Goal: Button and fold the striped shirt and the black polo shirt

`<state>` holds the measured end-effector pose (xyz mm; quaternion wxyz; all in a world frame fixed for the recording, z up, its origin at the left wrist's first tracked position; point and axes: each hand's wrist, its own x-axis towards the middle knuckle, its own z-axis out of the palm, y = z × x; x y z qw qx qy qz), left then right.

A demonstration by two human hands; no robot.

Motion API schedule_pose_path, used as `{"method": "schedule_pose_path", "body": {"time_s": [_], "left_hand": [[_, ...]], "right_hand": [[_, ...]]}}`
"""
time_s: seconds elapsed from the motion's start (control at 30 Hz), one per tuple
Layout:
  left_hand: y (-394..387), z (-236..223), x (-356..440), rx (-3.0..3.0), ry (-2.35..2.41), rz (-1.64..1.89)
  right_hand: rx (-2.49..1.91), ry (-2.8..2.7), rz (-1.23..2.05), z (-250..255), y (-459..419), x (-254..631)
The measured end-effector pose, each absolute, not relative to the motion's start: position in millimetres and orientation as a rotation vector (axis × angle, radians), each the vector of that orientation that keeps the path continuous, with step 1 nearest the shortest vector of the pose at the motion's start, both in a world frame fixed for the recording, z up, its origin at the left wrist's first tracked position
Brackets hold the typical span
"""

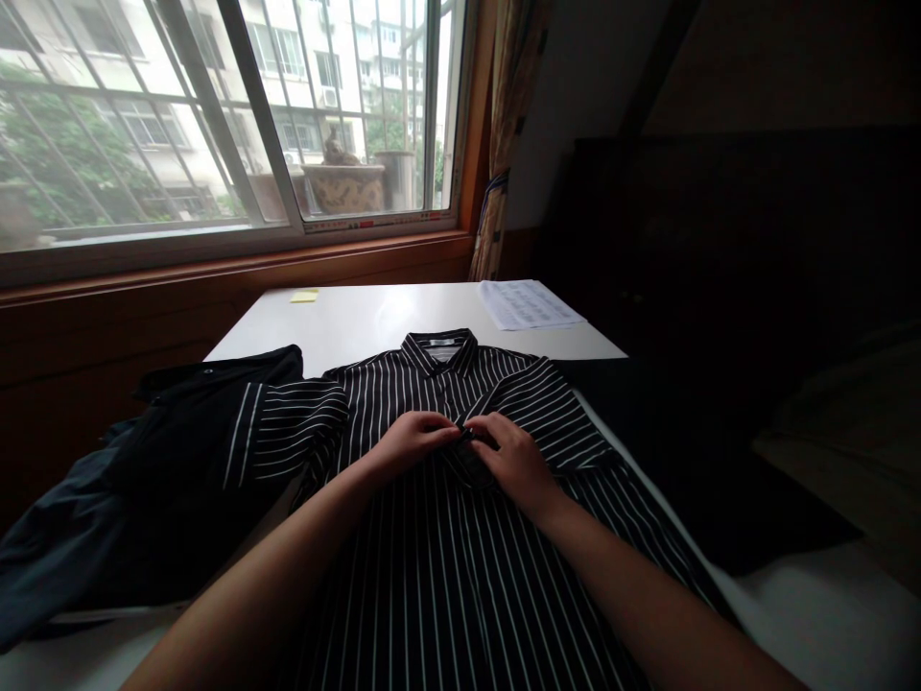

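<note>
A black shirt (460,566) with white stripes lies front up, its collar (438,350) pointing toward the window. The sleeve (551,408) on the right is folded inward over the chest, so that its cuff end comes to the middle. There my left hand (415,437) pinches the cuff edge between thumb and fingers. My right hand (512,456) grips the same cuff from the other side, fingertips almost meeting the left ones. A small shiny spot, perhaps a button, shows between them. The other sleeve (298,432) stretches out to the left.
Dark clothing (187,480) is heaped on the left side of the white table (374,312). A yellow sticky note (304,296) and printed sheets (531,304) lie at the far end. Behind stand a barred window (288,115) and a tied curtain (496,192). Dark cloth (691,461) lies right.
</note>
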<state>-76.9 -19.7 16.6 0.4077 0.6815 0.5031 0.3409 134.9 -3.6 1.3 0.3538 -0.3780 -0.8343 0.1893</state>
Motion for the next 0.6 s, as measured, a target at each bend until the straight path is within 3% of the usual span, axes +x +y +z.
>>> {"method": "schedule_pose_path", "body": {"time_s": [0.6], "left_hand": [[-20.0,10.9,-76.7,1.762,1.255,0.992]], "right_hand": [[-0.973,-2.117,0.510,1.5,-1.6,133.8]]}}
